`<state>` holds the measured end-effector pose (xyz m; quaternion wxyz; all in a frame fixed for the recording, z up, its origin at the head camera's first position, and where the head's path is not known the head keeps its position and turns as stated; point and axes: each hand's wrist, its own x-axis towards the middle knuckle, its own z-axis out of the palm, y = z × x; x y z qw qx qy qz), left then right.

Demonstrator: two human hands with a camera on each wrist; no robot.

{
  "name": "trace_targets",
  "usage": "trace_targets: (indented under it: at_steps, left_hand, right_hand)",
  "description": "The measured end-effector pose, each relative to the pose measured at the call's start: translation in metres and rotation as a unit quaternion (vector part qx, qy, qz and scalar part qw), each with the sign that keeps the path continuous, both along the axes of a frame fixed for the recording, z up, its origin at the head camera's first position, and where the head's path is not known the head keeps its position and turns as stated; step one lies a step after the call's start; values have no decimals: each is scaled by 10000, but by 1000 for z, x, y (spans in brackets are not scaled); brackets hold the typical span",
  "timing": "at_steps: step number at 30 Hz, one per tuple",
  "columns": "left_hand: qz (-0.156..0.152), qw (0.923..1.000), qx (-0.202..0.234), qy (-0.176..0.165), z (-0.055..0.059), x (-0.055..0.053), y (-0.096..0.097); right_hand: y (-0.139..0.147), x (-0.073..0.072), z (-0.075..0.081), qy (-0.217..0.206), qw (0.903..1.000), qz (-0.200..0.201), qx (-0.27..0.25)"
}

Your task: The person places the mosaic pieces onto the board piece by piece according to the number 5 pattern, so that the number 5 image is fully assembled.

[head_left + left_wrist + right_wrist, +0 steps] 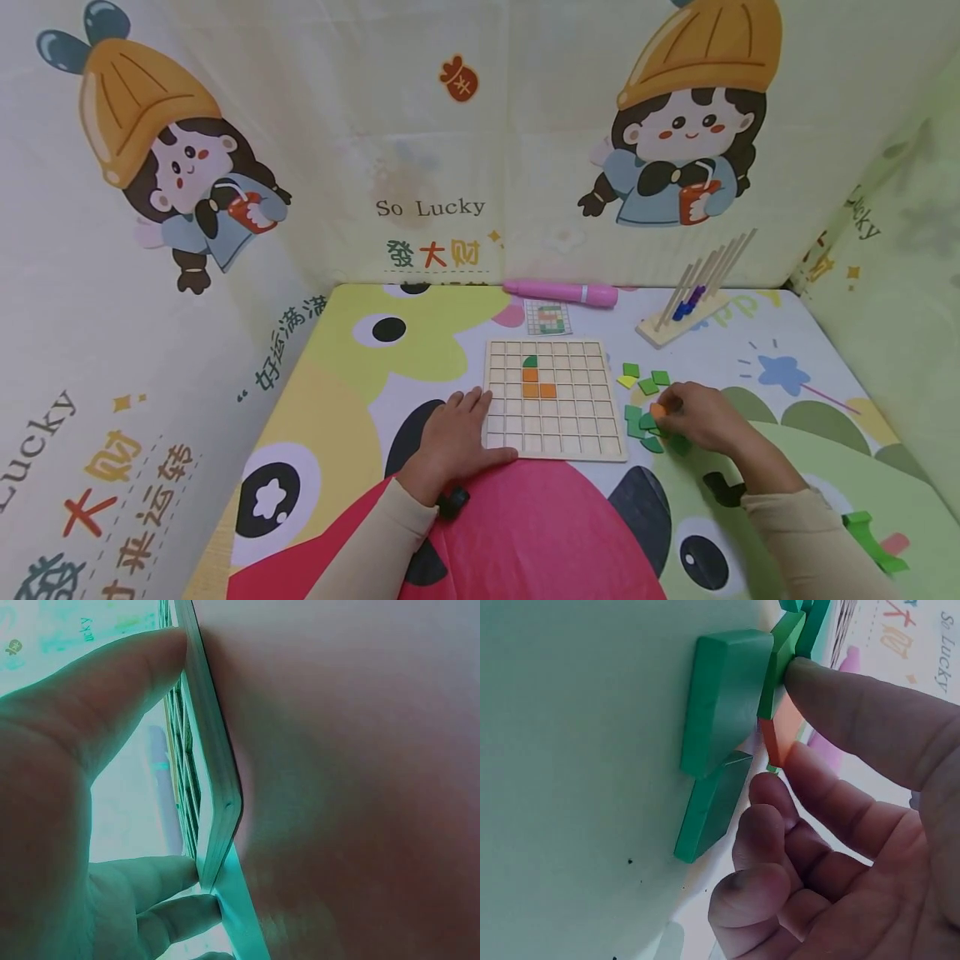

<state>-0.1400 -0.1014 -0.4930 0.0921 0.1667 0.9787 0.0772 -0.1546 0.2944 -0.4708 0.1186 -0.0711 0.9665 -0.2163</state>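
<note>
the left hand (459, 435) rests at the near left corner of a wooden gridded board (555, 443), its fingers spread and fairly straight, the thumb touching the board's near edge and fingertips at its left edge. the board lies flat around the middle of the table (540, 537), nearer the far edge than the near one. four pieces sit in its grid: a green rounded piece (530, 362) toward the far edge, and below it three orange squares (531, 391) in an l.

just off the board's right edge, the right hand (708, 419) pinches an orange tile (781, 733) between thumb and forefinger, the other fingers curled. green tiles (727, 701) lie close around it, one of them against the thumb, some overlapping. farther back, more green tiles lie near a yellow tile (627, 382).

a small pattern card (548, 317) lies beyond the board's far edge, with a pink pen (561, 292) behind it along the table's far edge. near the far right corner stands a wooden rod stand (660, 335) bearing blue and purple beads (688, 303).
</note>
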Motion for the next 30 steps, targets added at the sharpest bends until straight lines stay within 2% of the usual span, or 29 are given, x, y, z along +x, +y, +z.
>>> trace_targets:
  at_steps: [9, 15, 23, 30]
  left_hand:
    - [-6, 10000, -23, -21, 0, 1, 0]
    - [16, 10000, -10, -12, 1, 1, 0]
    - [21, 10000, -52, -36, 1, 3, 0]
    - [8, 10000, -35, 8, 0, 2, 0]
  right_hand:
    - [-2, 0, -1, 101, 9998, -160, -11]
    - [-2, 1, -2, 280, 9996, 10, -28]
    - [-1, 1, -1, 394, 9986, -8, -342]
    - [-13, -4, 4, 352, 9971, 97, -664]
